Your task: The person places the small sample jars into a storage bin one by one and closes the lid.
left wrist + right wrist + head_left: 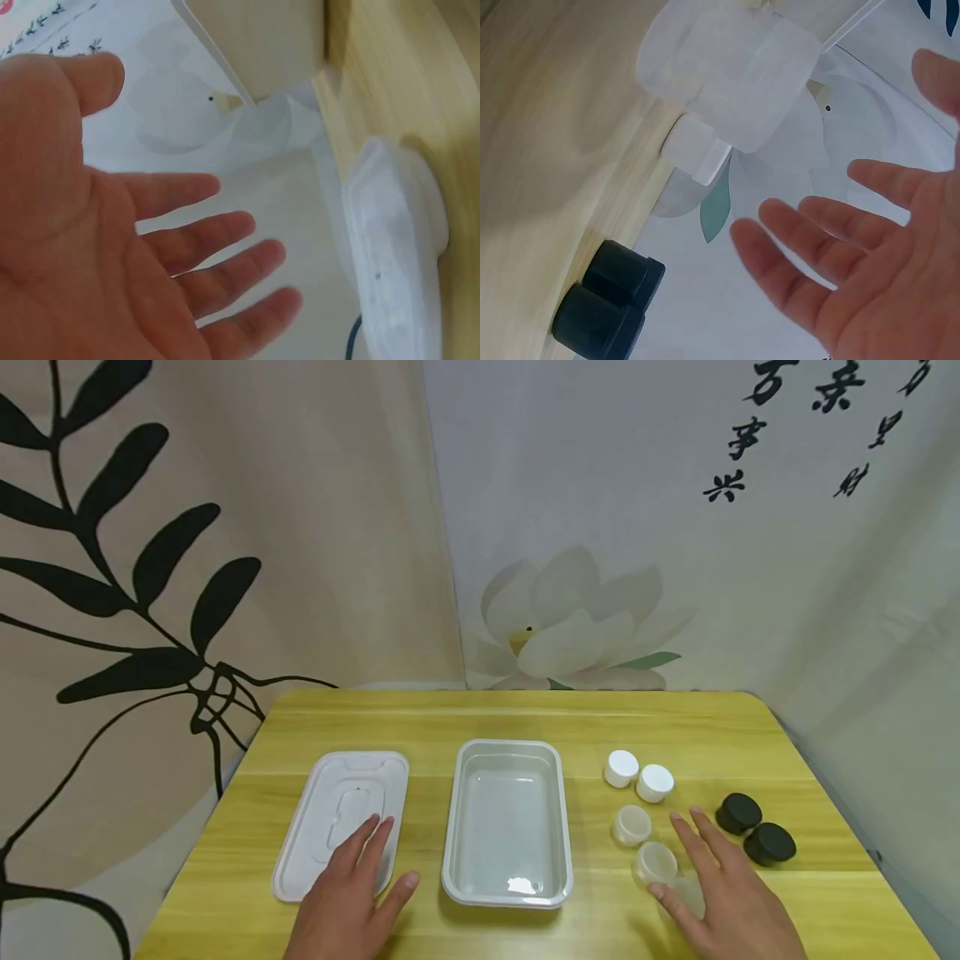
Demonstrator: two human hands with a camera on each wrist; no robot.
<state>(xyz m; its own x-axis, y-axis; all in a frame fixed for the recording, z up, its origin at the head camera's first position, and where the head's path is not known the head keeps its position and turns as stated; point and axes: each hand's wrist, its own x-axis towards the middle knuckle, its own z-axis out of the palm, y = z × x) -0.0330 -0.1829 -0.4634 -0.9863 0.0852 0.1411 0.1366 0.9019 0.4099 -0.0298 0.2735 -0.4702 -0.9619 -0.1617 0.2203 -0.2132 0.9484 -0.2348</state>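
My left hand (352,893) hovers with spread, relaxed fingers over the near edge of a white plastic lid (360,777), which lies at the left. In the left wrist view the palm shows with nothing in it, the lid (397,255) beside it. A white rectangular tray (508,810) stands between the hands, its inside bare. My right hand (727,893), fingers loose and apart, is over small translucent jars (632,825), partly hiding one. Two black-topped jars (770,843) stand just right of its fingers. The right palm (885,292) is bare too.
Two small jars with white tops (622,768) stand behind the translucent ones. Everything rests on a yellow wood-grain table (510,714). A curtain (585,485) with a printed flower and dark characters hangs behind; another with black leaves (135,577) is at the left.
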